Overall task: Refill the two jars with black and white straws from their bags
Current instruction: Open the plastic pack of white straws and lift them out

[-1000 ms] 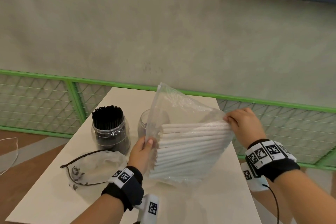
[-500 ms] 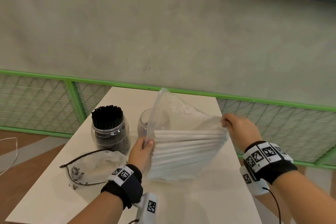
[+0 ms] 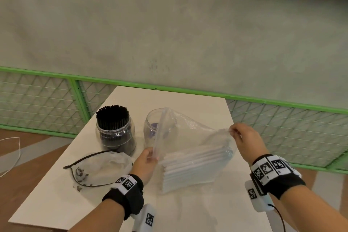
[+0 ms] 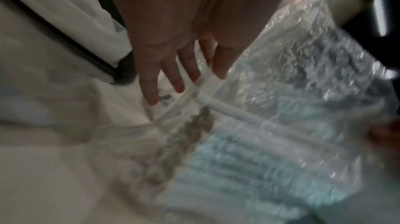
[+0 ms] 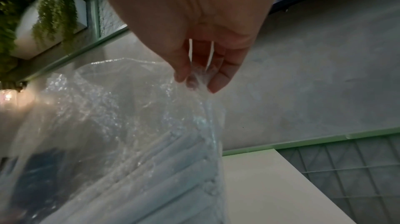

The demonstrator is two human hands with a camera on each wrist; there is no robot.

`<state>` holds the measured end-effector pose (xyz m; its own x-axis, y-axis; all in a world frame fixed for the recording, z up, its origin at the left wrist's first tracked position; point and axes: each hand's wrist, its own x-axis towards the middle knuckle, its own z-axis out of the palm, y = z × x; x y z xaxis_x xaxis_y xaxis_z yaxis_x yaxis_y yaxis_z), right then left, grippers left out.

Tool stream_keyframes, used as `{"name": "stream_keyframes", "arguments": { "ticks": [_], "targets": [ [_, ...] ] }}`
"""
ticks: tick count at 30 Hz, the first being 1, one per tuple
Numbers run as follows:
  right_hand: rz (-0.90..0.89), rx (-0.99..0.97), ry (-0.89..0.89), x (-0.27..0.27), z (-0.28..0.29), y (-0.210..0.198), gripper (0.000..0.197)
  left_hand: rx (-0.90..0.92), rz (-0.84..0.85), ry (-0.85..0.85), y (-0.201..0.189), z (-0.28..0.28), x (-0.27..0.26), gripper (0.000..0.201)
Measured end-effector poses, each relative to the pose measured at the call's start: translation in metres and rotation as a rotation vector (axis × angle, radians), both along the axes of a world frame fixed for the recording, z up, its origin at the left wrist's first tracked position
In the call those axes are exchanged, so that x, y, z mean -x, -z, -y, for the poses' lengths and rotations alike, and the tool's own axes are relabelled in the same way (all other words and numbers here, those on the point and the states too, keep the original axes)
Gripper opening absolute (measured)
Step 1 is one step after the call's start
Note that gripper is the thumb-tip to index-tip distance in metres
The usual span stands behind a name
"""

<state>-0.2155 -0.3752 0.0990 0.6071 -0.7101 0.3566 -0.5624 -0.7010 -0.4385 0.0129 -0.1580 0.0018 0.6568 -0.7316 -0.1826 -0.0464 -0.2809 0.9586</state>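
Note:
A clear plastic bag [image 3: 188, 137] [image 5: 112, 116] holding white straws [image 3: 195, 167] [image 4: 227, 109] rests with its lower part on the white table [image 3: 188, 211]. My left hand [image 3: 146, 160] [image 4: 184, 66] pinches the bag's open edge at the left. My right hand [image 3: 243, 137] [image 5: 199, 75] pinches the bag's upper right corner. Behind the bag stands an empty clear jar [image 3: 153, 128]. To its left a second jar [image 3: 115, 133] is packed with upright black straws [image 3: 112, 117].
An empty, crumpled bag with a black drawstring [image 3: 98, 167] lies on the table left of my left hand. A green mesh railing [image 3: 282, 118] runs behind the table and along its right side. A wall stands beyond.
The bag has come down onto the table and tilted, so the white straws slid to its lower part. My right hand moved from the straw ends to the bag's upper corner.

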Motion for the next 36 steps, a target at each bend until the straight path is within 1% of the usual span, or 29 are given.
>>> {"name": "stream_keyframes", "arguments": {
  "ticks": [2,3,4,6,7,9,10,12,13,15,16,17,18,19,20,21,22,23,24,25,26,27,29,32,33,35,36],
  "targets": [
    [-0.014,-0.015,-0.027,0.002,-0.002,0.002,0.013,-0.175,0.099,0.121,0.019,-0.005,-0.003,0.022],
    [-0.020,-0.021,-0.039,0.003,-0.003,0.003,0.010,-0.248,0.158,0.154,0.026,-0.007,-0.003,0.018],
    [-0.037,-0.024,-0.044,0.005,-0.004,0.003,0.009,-0.302,0.218,0.160,0.031,-0.008,-0.004,0.014],
    [-0.118,-0.004,-0.030,0.008,-0.002,0.009,0.020,-0.363,0.319,0.136,0.035,-0.007,-0.003,0.013],
    [-0.156,-0.003,-0.022,0.010,-0.001,0.011,0.025,-0.364,0.335,0.121,0.034,-0.005,-0.003,0.012],
    [-0.159,-0.066,0.002,0.009,0.001,0.012,0.027,-0.356,0.309,0.099,0.033,-0.002,-0.002,0.013],
    [-0.134,-0.111,0.019,0.009,0.000,0.009,0.024,-0.347,0.273,0.087,0.032,-0.002,-0.001,0.013],
    [-0.091,-0.162,0.043,0.007,0.000,0.005,0.017,-0.318,0.187,0.075,0.029,-0.001,0.003,0.008],
    [-0.077,-0.160,0.047,0.006,0.000,0.005,0.015,-0.293,0.136,0.084,0.026,-0.002,0.006,0.011],
    [-0.042,-0.151,0.044,0.004,0.000,0.006,0.013,-0.245,0.063,0.134,0.026,-0.003,0.009,0.030],
    [0.001,-0.144,0.042,0.004,-0.001,0.007,0.013,-0.239,0.065,0.147,0.026,-0.004,0.009,0.033],
    [0.061,-0.146,0.042,0.004,-0.001,0.010,0.015,-0.249,0.101,0.150,0.027,-0.004,0.009,0.030],
    [0.129,-0.156,0.049,0.005,-0.003,0.011,0.023,-0.283,0.170,0.148,0.028,-0.004,0.008,0.022],
    [0.198,-0.202,0.069,0.006,-0.004,0.014,0.038,-0.308,0.237,0.144,0.029,-0.004,0.008,0.017],
    [0.251,-0.297,0.093,0.008,-0.003,0.018,0.055,-0.318,0.268,0.137,0.031,-0.003,0.008,0.014],
    [0.275,-0.423,0.111,0.009,-0.003,0.022,0.068,-0.306,0.264,0.129,0.033,-0.003,0.008,0.011],
    [0.243,-0.527,0.106,0.012,-0.002,0.029,0.073,-0.292,0.245,0.122,0.034,-0.002,0.009,0.012],
    [0.183,-0.579,0.070,0.015,-0.001,0.037,0.069,-0.282,0.229,0.112,0.035,-0.002,0.010,0.015],
    [0.121,-0.580,0.042,0.017,-0.001,0.044,0.057,-0.276,0.213,0.098,0.036,-0.002,0.011,0.016],
    [0.093,-0.557,0.027,0.018,-0.002,0.047,0.040,-0.267,0.183,0.078,0.037,-0.002,0.012,0.016],
    [0.098,-0.531,0.021,0.017,-0.004,0.046,0.023,-0.255,0.144,0.061,0.038,-0.002,0.012,0.016],
    [0.134,-0.525,0.006,0.015,-0.006,0.044,0.010,-0.245,0.106,0.048,0.038,-0.003,0.012,0.015],
    [0.200,-0.527,-0.029,0.009,-0.008,0.037,0.012,-0.218,0.067,0.030,0.036,-0.003,0.010,0.016],
    [0.255,-0.505,-0.033,0.000,-0.011,0.022,0.016,-0.090,-0.016,0.004,0.030,0.003,0.006,0.030],
    [0.266,-0.500,-0.021,-0.002,-0.013,0.016,0.017,-0.053,-0.060,0.004,0.025,0.006,0.006,0.027],
    [0.284,-0.499,0.003,-0.004,-0.014,0.005,0.018,0.003,-0.131,-0.004,0.016,0.010,0.009,0.011],
    [0.280,-0.470,0.010,-0.005,-0.013,0.001,0.018,0.030,-0.142,-0.021,0.012,0.013,0.010,0.011]
  ]
}}
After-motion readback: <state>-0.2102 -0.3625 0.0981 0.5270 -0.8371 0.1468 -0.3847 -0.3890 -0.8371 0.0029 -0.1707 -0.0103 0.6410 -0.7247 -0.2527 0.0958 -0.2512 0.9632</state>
